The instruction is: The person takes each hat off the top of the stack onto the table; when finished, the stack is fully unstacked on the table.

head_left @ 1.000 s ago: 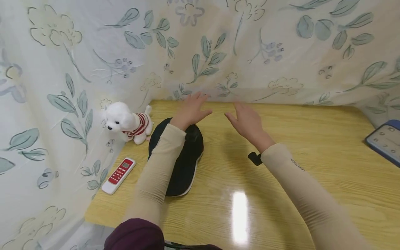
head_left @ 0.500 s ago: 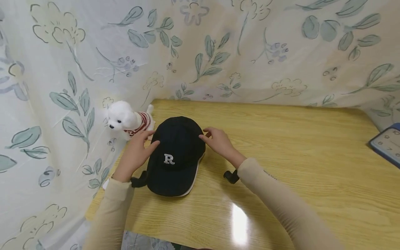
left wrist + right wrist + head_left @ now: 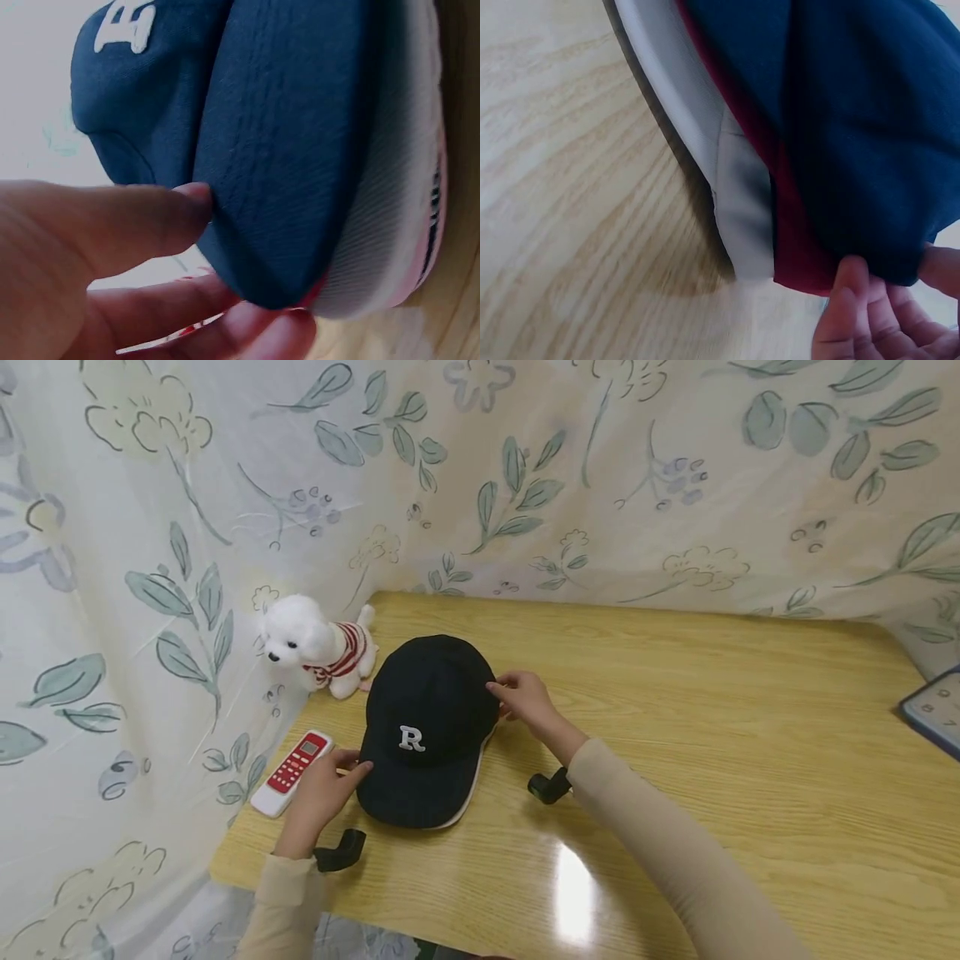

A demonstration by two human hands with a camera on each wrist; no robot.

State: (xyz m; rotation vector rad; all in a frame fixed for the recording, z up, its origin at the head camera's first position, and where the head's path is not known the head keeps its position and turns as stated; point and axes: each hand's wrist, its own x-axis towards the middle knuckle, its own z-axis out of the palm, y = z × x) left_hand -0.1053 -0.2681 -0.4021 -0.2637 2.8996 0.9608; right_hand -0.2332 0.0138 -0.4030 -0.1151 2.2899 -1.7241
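A dark baseball cap (image 3: 431, 702) with a white letter R lies on the wooden table, its brim towards me. My left hand (image 3: 321, 793) is at the brim's left edge; the left wrist view shows its thumb on top and its fingers under the edge. On the far right side of the crown, my right hand (image 3: 528, 700) pinches the cap's lower edge, fingertips curled beneath the fabric in the right wrist view. A pale, brim-shaped layer (image 3: 375, 225) lies directly under the dark brim, and the dark cap's underside shows red.
A white toy dog (image 3: 318, 647) in a striped sweater sits behind the cap's left side. Beside my left hand lies a white and red remote control (image 3: 292, 771). A blue-framed clock (image 3: 936, 710) is at the far right. Patterned cloth (image 3: 600, 485) hangs behind the table (image 3: 712, 735).
Both hands came back from beyond the cap to its sides. My left hand then slid nearer along to the brim, uncovering the remote; my right hand took hold of the crown's edge.
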